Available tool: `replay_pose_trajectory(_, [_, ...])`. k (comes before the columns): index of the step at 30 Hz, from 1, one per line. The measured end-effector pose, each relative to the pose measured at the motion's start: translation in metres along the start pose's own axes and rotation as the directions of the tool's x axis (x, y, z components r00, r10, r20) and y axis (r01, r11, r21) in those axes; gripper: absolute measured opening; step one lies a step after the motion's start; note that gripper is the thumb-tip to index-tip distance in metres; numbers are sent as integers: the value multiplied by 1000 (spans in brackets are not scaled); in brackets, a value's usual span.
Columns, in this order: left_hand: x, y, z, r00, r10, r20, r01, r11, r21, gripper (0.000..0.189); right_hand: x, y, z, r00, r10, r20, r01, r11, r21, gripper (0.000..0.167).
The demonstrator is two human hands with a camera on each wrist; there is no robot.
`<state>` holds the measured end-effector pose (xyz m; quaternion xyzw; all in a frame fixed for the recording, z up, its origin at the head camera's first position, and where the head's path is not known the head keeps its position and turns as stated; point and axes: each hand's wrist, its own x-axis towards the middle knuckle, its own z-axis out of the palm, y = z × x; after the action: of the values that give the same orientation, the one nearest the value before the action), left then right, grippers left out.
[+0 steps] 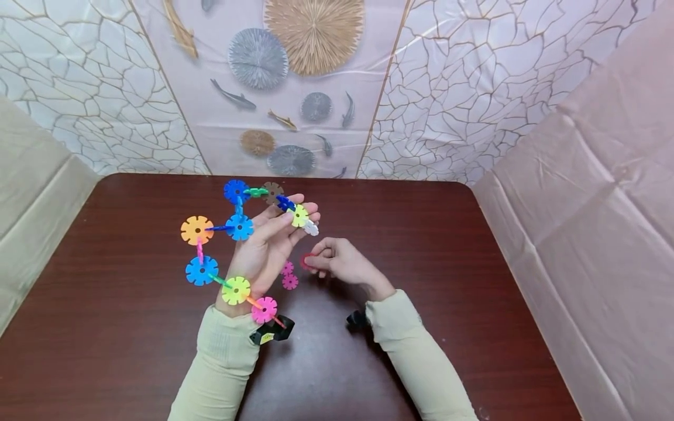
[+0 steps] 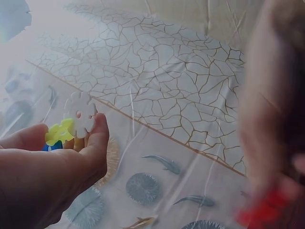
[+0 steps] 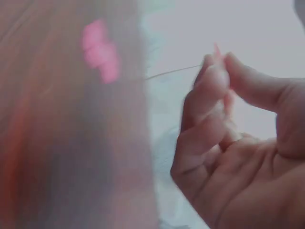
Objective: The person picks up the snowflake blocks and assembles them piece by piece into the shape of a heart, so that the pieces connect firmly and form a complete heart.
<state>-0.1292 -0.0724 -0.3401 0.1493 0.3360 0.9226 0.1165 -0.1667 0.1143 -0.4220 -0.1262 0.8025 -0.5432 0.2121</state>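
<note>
My left hand point(image 1: 258, 257) is raised palm up and pinches a chain of notched plastic discs point(image 1: 191, 230) near one end. That end has a yellow disc point(image 1: 303, 215) and a white disc point(image 2: 86, 104) past the thumb. The chain, in blue, green, orange, pink and yellow, loops left and hangs back over the left wrist. My right hand point(image 1: 344, 263) pinches a red disc point(image 1: 305, 261) between thumb and fingertips, a little below and right of the white end. In the left wrist view the red disc is blurred.
Joined pink discs point(image 1: 290, 282) lie on the dark wooden table point(image 1: 421, 245) between the hands. Black wrist cameras show at both cuffs. A patterned cloth backdrop point(image 1: 442, 105) stands behind the table, with plain cloth panels point(image 1: 590, 193) at the sides.
</note>
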Motion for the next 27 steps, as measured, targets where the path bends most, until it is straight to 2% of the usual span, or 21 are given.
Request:
replay_pose_trajectory(3, [0, -1, -1, 1000, 10, -10, -10, 1000, -11, 30, -16, -16, -9, 999, -40, -29, 45, 978, 206, 21])
replay_pose_trajectory(6, [1, -1, -3, 1000, 17, -20, -18, 1000, -17, 28, -34, -32, -17, 991, -110, -83, 130, 945, 300, 22])
replay_pose_trajectory(10, [2, -1, -3, 999, 15, -28, -15, 1000, -10, 27, -52, -45, -24, 971, -202, -127, 232, 923, 308, 24])
replay_pose_trajectory(13, [2, 0, -2, 999, 8, -33, -8, 1000, 9, 28, -57, -51, -25, 961, -237, -139, 269, 915, 301, 23])
replay_pose_trajectory(22, [2, -3, -2, 999, -2, -45, 3, 1000, 24, 28, -57, -55, -19, 967, -204, -150, 246, 898, 365, 26])
replay_pose_trajectory(27, [2, -3, -1, 999, -12, -45, 13, 999, 31, 27, -56, -54, -18, 966, -217, -140, 254, 892, 374, 26])
